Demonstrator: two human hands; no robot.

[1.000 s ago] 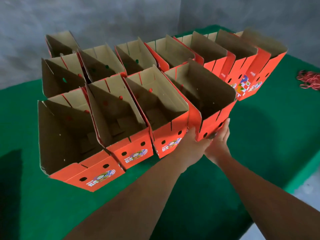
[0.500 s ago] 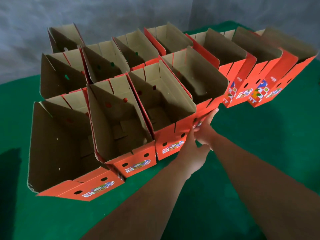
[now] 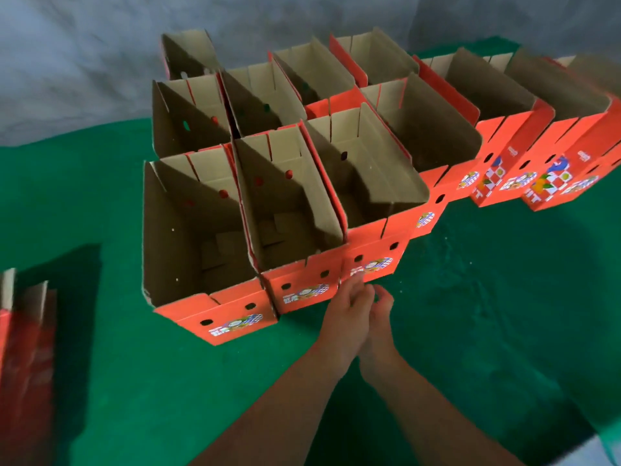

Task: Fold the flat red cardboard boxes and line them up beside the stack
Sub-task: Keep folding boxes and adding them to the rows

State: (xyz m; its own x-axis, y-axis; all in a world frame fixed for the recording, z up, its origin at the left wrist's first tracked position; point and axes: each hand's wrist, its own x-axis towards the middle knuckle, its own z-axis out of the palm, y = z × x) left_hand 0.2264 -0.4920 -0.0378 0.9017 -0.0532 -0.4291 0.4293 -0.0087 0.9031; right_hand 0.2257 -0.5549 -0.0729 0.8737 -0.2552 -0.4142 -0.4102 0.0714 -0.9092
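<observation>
Green felt-like cloth covers the table under everything, and on it, beyond and to the left of the hands, stands the block of folded open-topped red cardboard boxes in rows, brown inside. A second ago both hands were pressed against the front of the fourth box in the near row, still sliding it in. That folded red box now sits seated in line, up and to the right of the hands, touching its neighbour. The view has also swung left, so the upright stack of flat red cardboard blanks shows at the far left edge, blurred, well away from the hands. The left hand and right hand have drawn back and hang together just in front of the third near box, fingers loosely curled, holding nothing. This placement looks finished; the next blank should come from that stack.
</observation>
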